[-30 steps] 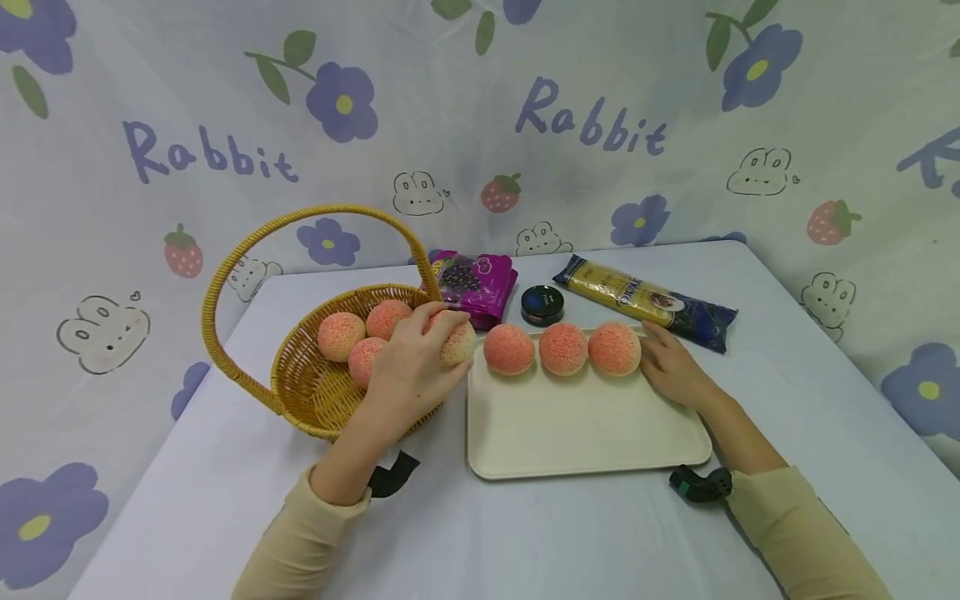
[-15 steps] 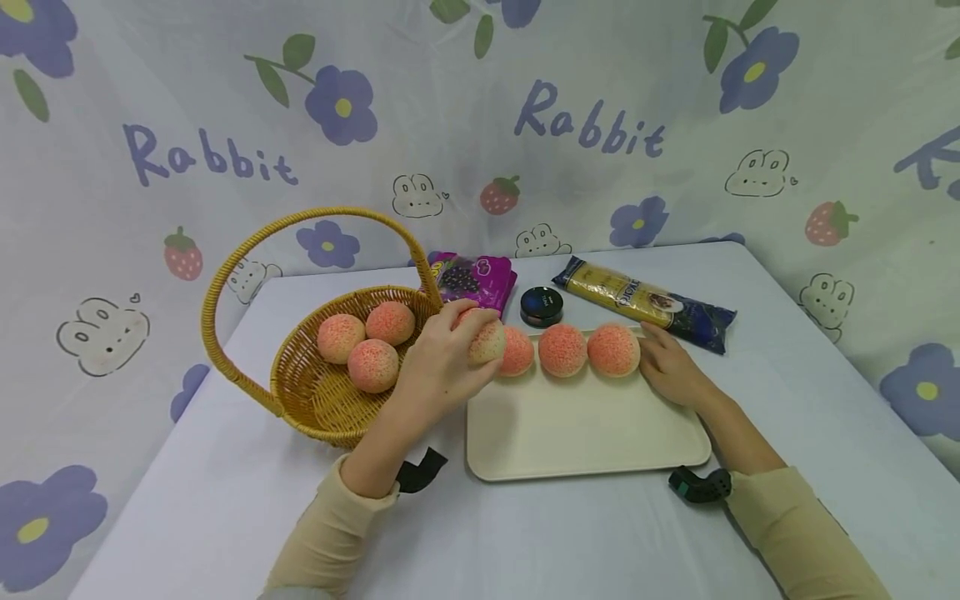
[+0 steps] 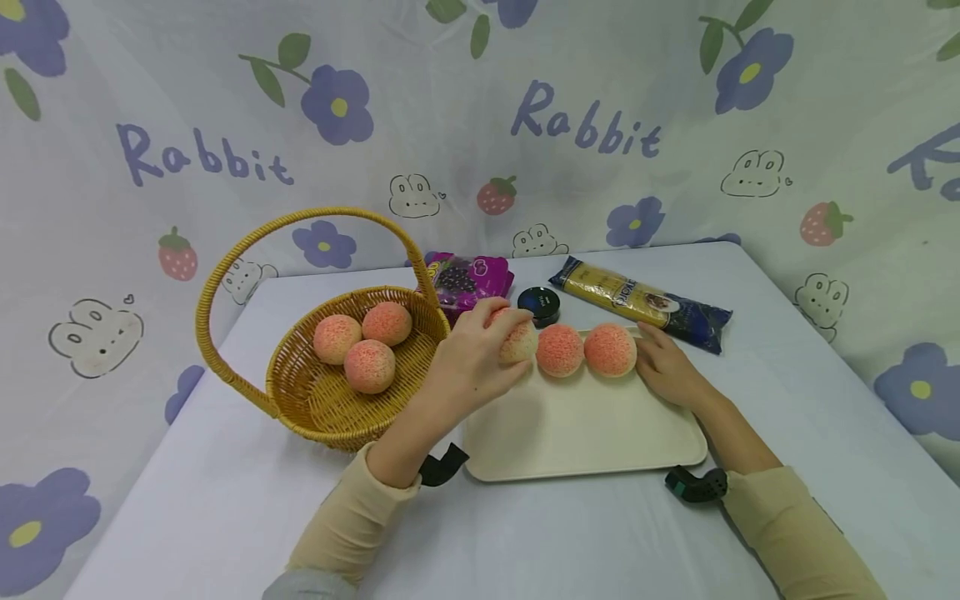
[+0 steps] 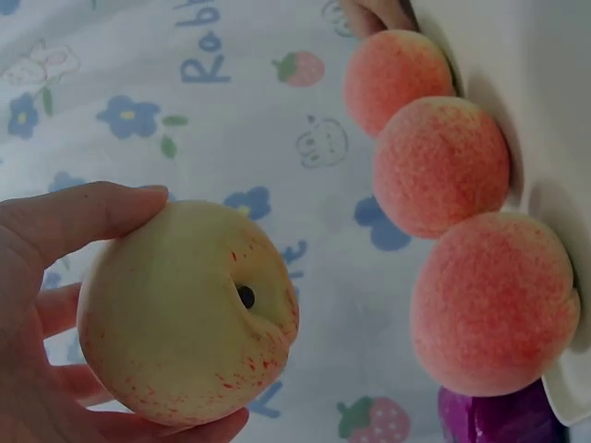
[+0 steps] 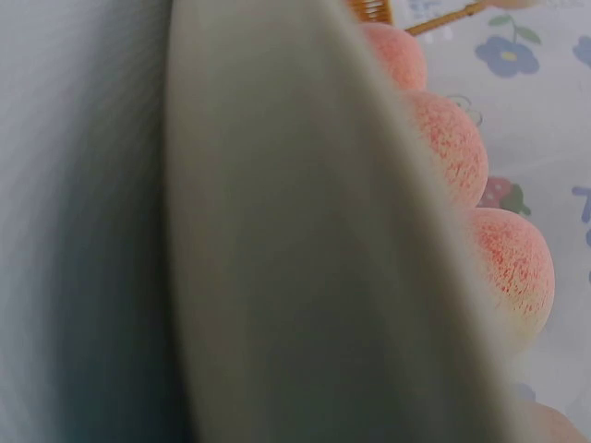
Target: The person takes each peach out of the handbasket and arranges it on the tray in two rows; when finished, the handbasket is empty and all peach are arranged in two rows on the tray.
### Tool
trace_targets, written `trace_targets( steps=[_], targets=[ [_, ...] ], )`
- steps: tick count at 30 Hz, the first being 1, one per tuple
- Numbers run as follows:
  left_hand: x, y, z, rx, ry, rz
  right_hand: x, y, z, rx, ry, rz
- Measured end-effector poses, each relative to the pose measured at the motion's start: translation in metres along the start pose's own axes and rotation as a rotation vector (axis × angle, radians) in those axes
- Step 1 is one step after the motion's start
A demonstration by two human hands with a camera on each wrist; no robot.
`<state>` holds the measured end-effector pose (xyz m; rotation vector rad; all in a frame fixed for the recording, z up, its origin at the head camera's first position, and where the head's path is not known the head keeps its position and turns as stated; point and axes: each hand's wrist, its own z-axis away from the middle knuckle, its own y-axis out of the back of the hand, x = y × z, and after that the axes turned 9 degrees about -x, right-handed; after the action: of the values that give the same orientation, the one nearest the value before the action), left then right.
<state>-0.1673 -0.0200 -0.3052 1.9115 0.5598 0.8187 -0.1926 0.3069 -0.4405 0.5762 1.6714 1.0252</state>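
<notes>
Left fingers curled; right fingers pointing forward-left; forearms angled inward.

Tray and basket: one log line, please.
left hand: holds peach; tray: three peaches; basket: three more peaches; right hand: at tray edge

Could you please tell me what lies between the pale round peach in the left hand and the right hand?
In the head view, two round pink peaches lie between the held peach and the right hand.

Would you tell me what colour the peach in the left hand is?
The peach is pale yellow with reddish speckles, clearest in the left wrist view.
</notes>
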Motion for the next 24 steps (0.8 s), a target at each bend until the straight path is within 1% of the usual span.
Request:
trace_targets(
  steps=[5, 10, 13, 19, 24],
  targets=[
    [0.005, -0.004, -0.005, -0.019, -0.034, -0.006, 0.0, 0.0, 0.0, 0.008, 0.009, 0.0],
    [0.01, -0.009, -0.011, -0.015, -0.09, 0.002, 0.001, 0.0, -0.001, 0.026, 0.025, 0.016],
    [0.015, -0.014, -0.013, -0.016, -0.119, -0.001, 0.002, 0.0, -0.001, 0.025, 0.018, 0.017],
    [0.027, -0.026, -0.016, -0.06, -0.187, -0.007, 0.003, -0.001, -0.001, 0.008, -0.004, 0.003],
    [0.04, -0.034, -0.021, -0.098, -0.211, -0.05, 0.004, -0.003, -0.002, 0.022, -0.014, 0.01]
  ],
)
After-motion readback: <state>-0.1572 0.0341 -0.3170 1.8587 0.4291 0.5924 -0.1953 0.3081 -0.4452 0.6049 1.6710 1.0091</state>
